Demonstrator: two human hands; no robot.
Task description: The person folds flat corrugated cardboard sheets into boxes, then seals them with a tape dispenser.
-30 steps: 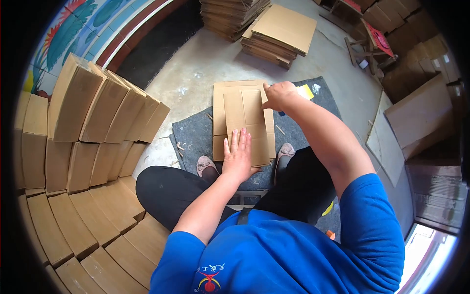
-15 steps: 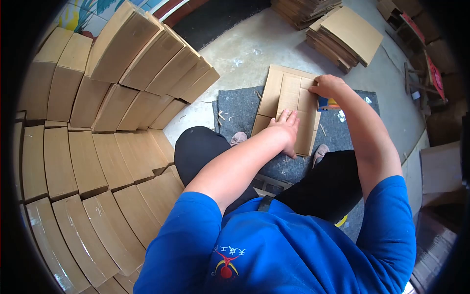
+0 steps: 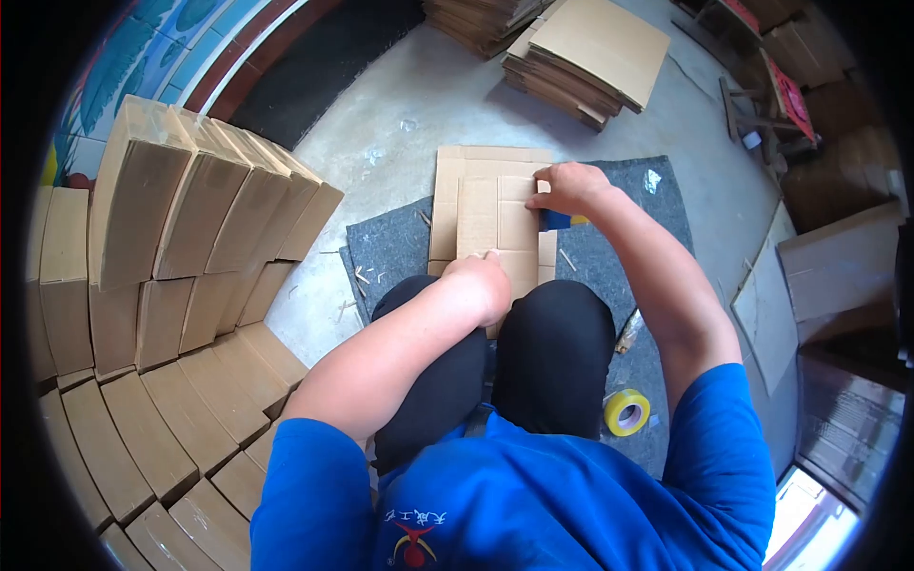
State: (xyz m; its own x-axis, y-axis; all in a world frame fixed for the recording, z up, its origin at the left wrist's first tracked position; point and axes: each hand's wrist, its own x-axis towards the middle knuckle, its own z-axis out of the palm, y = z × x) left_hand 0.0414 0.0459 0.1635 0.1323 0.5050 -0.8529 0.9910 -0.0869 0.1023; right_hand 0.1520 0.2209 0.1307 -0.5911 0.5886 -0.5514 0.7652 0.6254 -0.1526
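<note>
A narrow folded cardboard box piece [image 3: 479, 217] lies over a wider flat cardboard sheet [image 3: 444, 224] in front of my knees. My left hand [image 3: 479, 287] is closed at the near end of the folded piece, its thumb on top and the other fingers curled out of sight. At the far right edge, my right hand [image 3: 571, 187] pinches the same piece between thumb and fingers. Partly hidden below that hand is a blue and yellow object [image 3: 556, 220]. Beneath the cardboard spreads a grey mat [image 3: 628, 205].
Stacked cardboard boxes [image 3: 181, 385] form a wall on my left. Flat cardboard sheets [image 3: 600, 48] are piled ahead on the floor. A yellow tape roll [image 3: 626, 413] lies by my right knee. Wooden stools [image 3: 776, 100] and more cardboard [image 3: 843, 262] stand at right.
My left hand has gone from spread flat on the cardboard to closed at its near end. My knees have drawn together, and the tape roll has come into fuller view.
</note>
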